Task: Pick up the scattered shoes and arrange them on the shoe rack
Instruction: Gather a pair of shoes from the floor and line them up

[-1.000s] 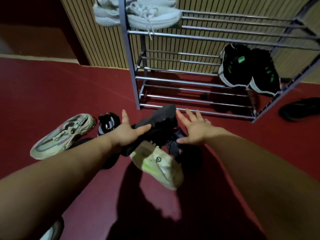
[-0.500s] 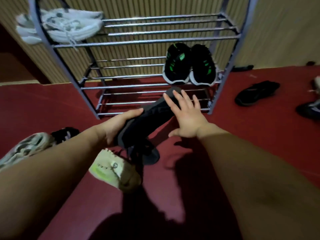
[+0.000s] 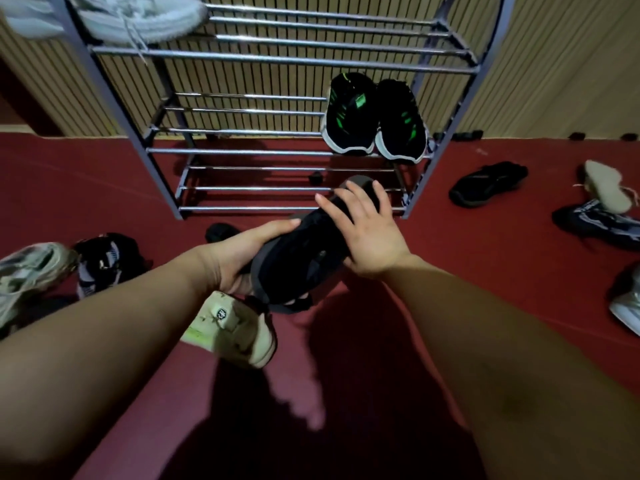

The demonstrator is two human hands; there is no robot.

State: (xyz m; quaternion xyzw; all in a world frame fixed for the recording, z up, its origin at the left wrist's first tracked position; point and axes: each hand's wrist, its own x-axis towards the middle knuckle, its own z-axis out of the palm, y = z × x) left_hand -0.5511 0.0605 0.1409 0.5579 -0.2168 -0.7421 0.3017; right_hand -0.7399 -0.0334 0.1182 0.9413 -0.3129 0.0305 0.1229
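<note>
A black shoe [image 3: 298,258] is held in the air in front of the metal shoe rack [image 3: 277,58], toe pointing at the lowest shelf. My left hand [image 3: 239,254] grips its heel end from the left. My right hand [image 3: 363,230] lies on its upper from the right, fingers spread over it. A pair of black shoes with green stripes [image 3: 375,119] stands on the middle shelf at the right. White sneakers [image 3: 114,15] rest on the top shelf at the left. A cream shoe with a lime sole [image 3: 232,330] lies on the floor under my left wrist.
On the red floor at the left lie a grey-white sneaker [image 3: 24,275] and a black-and-white shoe [image 3: 104,258]. At the right lie a black shoe [image 3: 488,183], a dark sneaker [image 3: 595,223] with an upturned beige sole [image 3: 606,185] on it, and a silver shoe [image 3: 627,306].
The black shoe has been lifted off the floor pile and carried toward the rack's lowest shelf. My right hand came onto its upper. The view swung right, showing more shoes there.
</note>
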